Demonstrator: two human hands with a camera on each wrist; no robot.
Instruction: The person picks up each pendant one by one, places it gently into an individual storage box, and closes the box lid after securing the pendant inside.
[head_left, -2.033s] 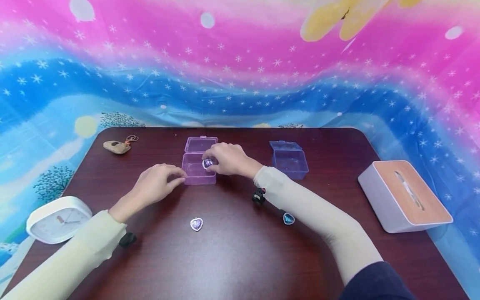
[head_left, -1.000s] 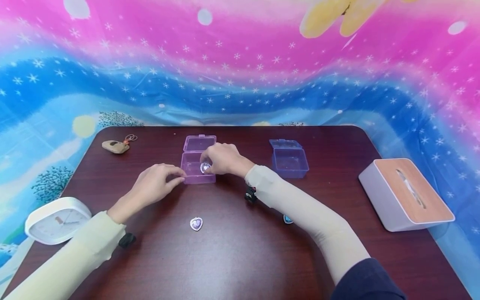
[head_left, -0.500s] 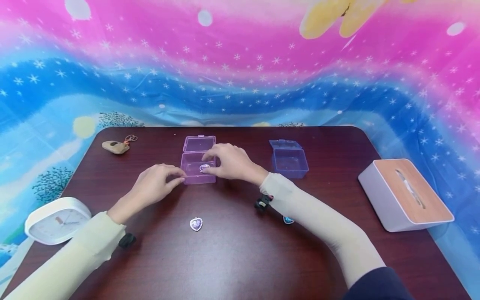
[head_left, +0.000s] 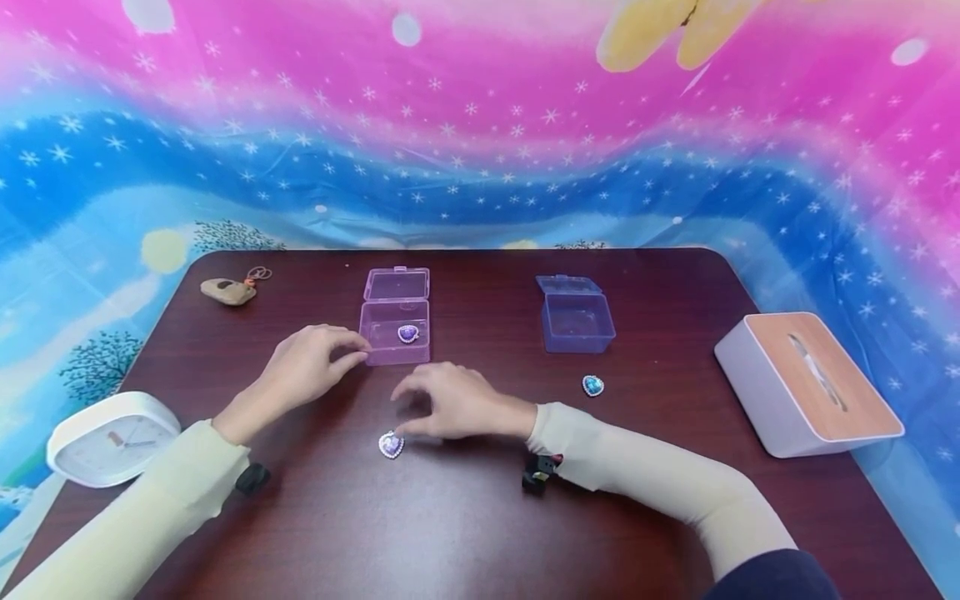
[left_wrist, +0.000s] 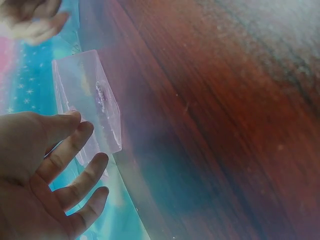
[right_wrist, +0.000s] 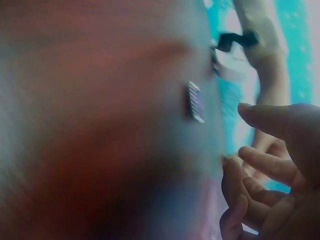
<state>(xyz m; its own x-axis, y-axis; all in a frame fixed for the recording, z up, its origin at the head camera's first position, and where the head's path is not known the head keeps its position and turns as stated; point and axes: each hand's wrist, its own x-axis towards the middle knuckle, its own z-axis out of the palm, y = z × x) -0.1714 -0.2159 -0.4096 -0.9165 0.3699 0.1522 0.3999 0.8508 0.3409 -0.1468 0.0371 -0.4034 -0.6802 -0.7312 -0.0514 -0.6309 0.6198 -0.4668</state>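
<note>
A pink-purple plastic box (head_left: pixel 395 357) stands lidded open at the back, and a purple heart-shaped gem (head_left: pixel 408 333) with a beaded rim lies inside. At the box's near left corner are the thumb and index fingertips of my left hand (head_left: pixel 311 367); its other fingers are loosely bent in the left wrist view. My right hand (head_left: pixel 461 404) hovers in front of the box, fingers parted around nothing. Right below its thumb, a second heart gem (head_left: pixel 391 445), pale purple with a beaded rim, lies on the table. The right wrist view is blurred and shows this gem (right_wrist: pixel 195 102) edge-on.
A blue-violet box (head_left: pixel 577 329) with raised lid stands right of centre, a blue heart gem (head_left: pixel 593 386) before it. Around the edges are a white clock (head_left: pixel 112 439), a tan pouch-like thing (head_left: pixel 228 292) with a ring, and a tissue box (head_left: pixel 780 400) with a wooden top.
My right hand has let go of a purple gem inside the pink-purple box, then come back toward me to the pale purple gem. My left hand has stayed at the box corner.
</note>
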